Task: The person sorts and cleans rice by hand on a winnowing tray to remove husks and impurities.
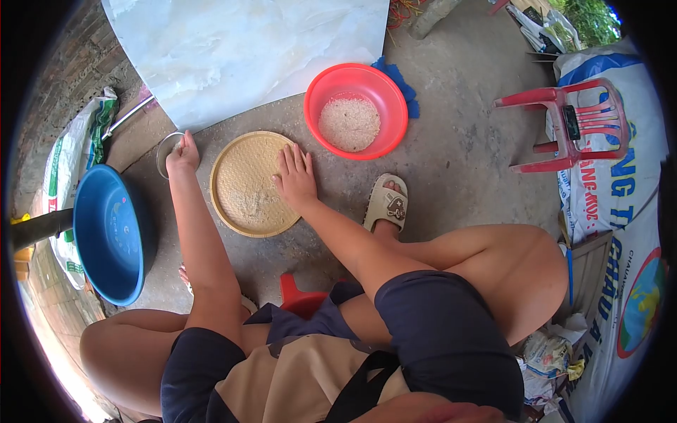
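A round woven bamboo tray (pixel 243 166) lies on the floor in front of me, with a thin scatter of pale grains and bits on it. My right hand (pixel 297 176) rests flat at the tray's right side, fingers stretched out over its rim. To the left of the tray, my left hand (pixel 183 153) is closed at the edge of a clear round bowl (pixel 163 149), which is seen side-on and partly hidden by the hand. Beyond the tray on the right stands a red plastic basin (pixel 393 113) holding a heap of whitish rice-like grain (pixel 350 123).
A blue basin (pixel 109 233) leans at the left. A pale sheet (pixel 247 56) covers the far floor. A blue cloth (pixel 402 84) lies behind the red basin. On the right are a red plastic chair (pixel 599 120) and large printed sacks (pixel 627 211). My sandalled foot (pixel 388 201) is near the tray.
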A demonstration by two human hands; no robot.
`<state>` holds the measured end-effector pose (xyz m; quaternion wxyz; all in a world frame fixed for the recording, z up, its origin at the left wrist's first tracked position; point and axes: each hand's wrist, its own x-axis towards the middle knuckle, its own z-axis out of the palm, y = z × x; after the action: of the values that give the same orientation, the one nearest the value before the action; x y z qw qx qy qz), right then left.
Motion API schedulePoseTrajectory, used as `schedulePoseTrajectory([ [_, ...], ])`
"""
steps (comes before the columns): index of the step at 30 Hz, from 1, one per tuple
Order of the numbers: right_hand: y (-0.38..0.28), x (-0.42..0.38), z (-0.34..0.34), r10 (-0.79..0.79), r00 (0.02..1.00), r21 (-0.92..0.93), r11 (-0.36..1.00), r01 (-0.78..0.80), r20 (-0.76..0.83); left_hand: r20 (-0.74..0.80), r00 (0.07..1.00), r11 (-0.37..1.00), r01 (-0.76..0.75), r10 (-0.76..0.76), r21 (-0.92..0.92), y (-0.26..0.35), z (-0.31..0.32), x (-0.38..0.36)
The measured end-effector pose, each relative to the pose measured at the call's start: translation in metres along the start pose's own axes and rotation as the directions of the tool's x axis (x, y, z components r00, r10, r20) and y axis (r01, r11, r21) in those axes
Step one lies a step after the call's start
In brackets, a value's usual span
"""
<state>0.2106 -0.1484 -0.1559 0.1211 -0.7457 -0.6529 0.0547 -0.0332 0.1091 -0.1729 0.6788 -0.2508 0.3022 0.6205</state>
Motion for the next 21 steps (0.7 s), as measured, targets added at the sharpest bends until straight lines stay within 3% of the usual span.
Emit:
schedulePoseTrajectory([
  [3, 0.0, 0.0, 0.0, -0.002, 1.0, 0.006, 1.0, 0.002, 0.001, -0.066, 0.99, 0.992, -0.125, 0.126, 0.008, 0.006, 0.007, 0.005],
  [6, 0.0, 0.0, 0.001, -0.006, 1.0, 0.012, 1.0, 0.006, -0.009, -0.13, 0.959, 0.962, -0.232, 0.25, 0.141, 0.004, 0.014, -0.005],
  [8, 0.001, 0.0, 0.002, -0.011, 1.0, 0.013, 1.0, 0.012, -0.025, -0.07, 0.909, 0.781, -0.311, 0.411, 0.541, 0.002, 0.015, -0.014],
  [9, 0.001, 0.0, 0.002, -0.01, 1.0, 0.013, 1.0, 0.01, -0.025, -0.07, 0.909, 0.781, -0.31, 0.41, 0.542, -0.001, 0.014, -0.02],
  [11, 0.001, 0.0, 0.001, -0.017, 0.999, 0.019, 1.0, 0.017, -0.035, 0.239, 0.809, 0.23, -0.413, 0.536, 0.881, -0.007, 0.01, -0.03],
  [12, 0.002, -0.001, 0.002, -0.016, 0.999, 0.017, 1.0, 0.016, -0.033, 0.237, 0.811, 0.231, -0.411, 0.535, 0.882, -0.006, 0.009, -0.027],
  [13, 0.002, 0.0, 0.003, -0.013, 1.0, -0.006, 1.0, 0.013, -0.021, 0.371, 0.807, -0.097, -0.369, 0.459, 0.924, -0.002, 0.009, -0.023],
  [14, 0.002, 0.0, 0.004, -0.009, 1.0, -0.028, 1.0, 0.009, -0.009, 0.471, 0.813, -0.42, -0.317, 0.342, 0.851, 0.002, 0.009, -0.02],
  [15, 0.002, -0.001, 0.005, -0.009, 1.0, -0.027, 1.0, 0.008, -0.008, 0.471, 0.814, -0.42, -0.315, 0.342, 0.851, 0.006, 0.008, -0.012],
  [17, 0.003, -0.001, 0.007, -0.016, 0.999, -0.013, 1.0, 0.015, -0.037, 0.65, 0.745, -0.747, -0.347, 0.147, 0.567, 0.011, 0.002, 0.004],
  [21, 0.003, -0.001, 0.006, -0.017, 0.999, -0.012, 1.0, 0.016, -0.048, 0.667, 0.731, -0.798, -0.312, 0.145, 0.516, -0.001, 0.011, -0.025],
])
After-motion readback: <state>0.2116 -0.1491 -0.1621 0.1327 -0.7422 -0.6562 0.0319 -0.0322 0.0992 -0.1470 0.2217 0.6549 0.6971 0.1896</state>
